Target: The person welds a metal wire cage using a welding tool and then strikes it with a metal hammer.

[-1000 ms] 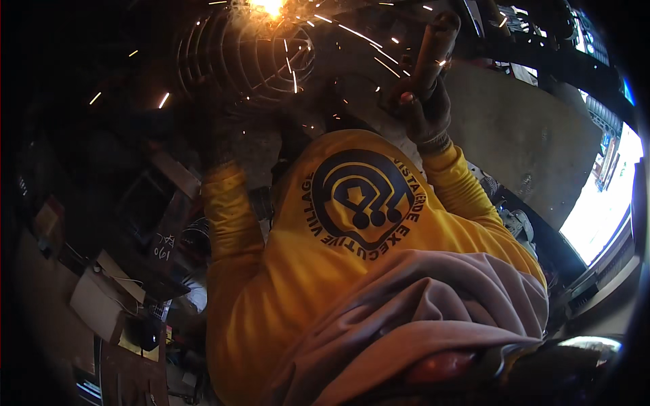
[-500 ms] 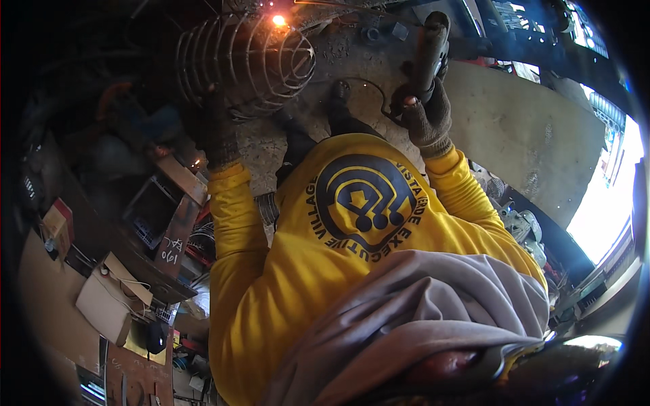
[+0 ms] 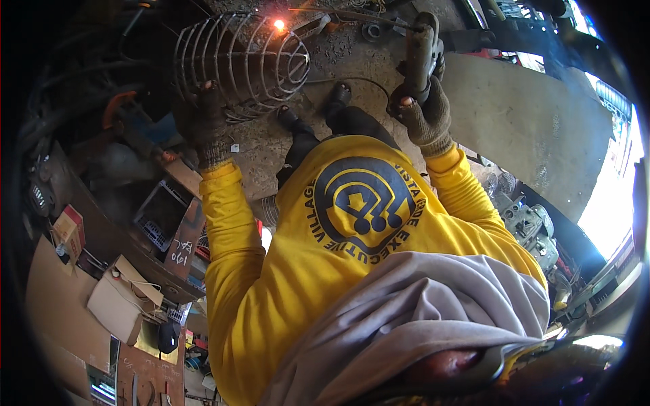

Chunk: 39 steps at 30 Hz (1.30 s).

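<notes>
A cage of bent metal rods (image 3: 252, 64) lies on its side at the upper left, its narrowing end toward the right. My left hand (image 3: 206, 122), in a dark knitted glove with bare fingertips, is closed on the cage's near left edge. On the cage's far side a small spot of metal (image 3: 279, 25) glows orange-red. My gloved right hand (image 3: 428, 118) grips a welding electrode holder (image 3: 421, 57), standing roughly upright. From its top a thin welding rod (image 3: 359, 13) runs left, its glowing tip just above and right of the hot spot, apart from it.
A dark cable (image 3: 362, 79) curves from the holder. A large flat sheet (image 3: 528, 128) lies at the right, beside metal machine parts (image 3: 531, 227). Cardboard (image 3: 112, 304) and a cluttered wooden bench (image 3: 145, 369) stand at the left. My feet (image 3: 338, 93) are near the cage.
The glare at the hot spot has shrunk, sparks have gone and the surroundings look brighter. The cage and both hands keep nearly the same places and grips.
</notes>
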Each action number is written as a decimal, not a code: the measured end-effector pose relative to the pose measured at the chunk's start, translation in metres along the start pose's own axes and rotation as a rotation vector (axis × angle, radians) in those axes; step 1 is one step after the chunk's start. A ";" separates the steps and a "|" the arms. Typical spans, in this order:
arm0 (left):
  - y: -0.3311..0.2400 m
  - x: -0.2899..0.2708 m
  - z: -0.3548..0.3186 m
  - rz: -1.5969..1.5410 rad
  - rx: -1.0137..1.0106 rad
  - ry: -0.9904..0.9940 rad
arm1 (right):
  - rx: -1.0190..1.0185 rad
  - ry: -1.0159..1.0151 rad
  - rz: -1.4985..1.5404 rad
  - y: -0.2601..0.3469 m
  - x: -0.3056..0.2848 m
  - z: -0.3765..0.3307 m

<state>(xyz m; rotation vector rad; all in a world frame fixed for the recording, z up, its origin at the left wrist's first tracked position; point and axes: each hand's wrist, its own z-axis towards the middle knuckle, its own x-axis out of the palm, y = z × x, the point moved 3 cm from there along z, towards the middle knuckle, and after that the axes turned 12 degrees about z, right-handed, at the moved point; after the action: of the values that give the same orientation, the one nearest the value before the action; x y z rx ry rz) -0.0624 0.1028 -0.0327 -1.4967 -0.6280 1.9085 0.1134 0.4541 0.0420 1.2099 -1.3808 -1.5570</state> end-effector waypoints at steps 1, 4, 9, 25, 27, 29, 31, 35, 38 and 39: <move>-0.002 -0.002 0.000 0.027 -0.038 -0.022 | 0.001 0.006 0.006 -0.002 -0.001 0.003; 0.013 -0.004 0.006 -0.709 -0.412 -0.021 | -0.022 0.037 0.021 -0.007 0.005 0.014; 0.056 -0.023 0.010 0.038 -0.014 -0.033 | 0.042 0.086 0.065 -0.005 0.030 0.023; 0.019 0.013 0.009 -0.981 -0.415 0.157 | -0.002 -0.007 -0.087 0.020 0.017 -0.001; 0.019 0.017 0.006 -1.251 -0.600 0.172 | 0.038 -0.034 0.046 0.018 0.014 -0.007; 0.013 0.017 0.002 -1.292 -0.687 0.189 | 0.032 -0.046 0.052 0.015 0.008 -0.012; -0.001 0.007 0.004 -0.337 -0.144 0.154 | 0.023 -0.058 0.062 0.016 0.004 -0.014; -0.009 0.005 0.008 0.031 0.016 0.123 | 0.019 -0.064 0.035 0.022 0.004 -0.015; -0.018 0.006 0.014 -0.024 0.112 0.187 | 0.033 -0.061 -0.003 0.022 0.003 -0.016; -0.016 0.005 0.011 -0.058 0.039 0.232 | 0.026 -0.045 -0.037 0.022 0.002 -0.016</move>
<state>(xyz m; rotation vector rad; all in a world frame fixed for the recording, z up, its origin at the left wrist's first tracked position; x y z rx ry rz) -0.0711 0.1178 -0.0219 -1.6272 -0.5196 1.6629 0.1266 0.4432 0.0631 1.2292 -1.4195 -1.6054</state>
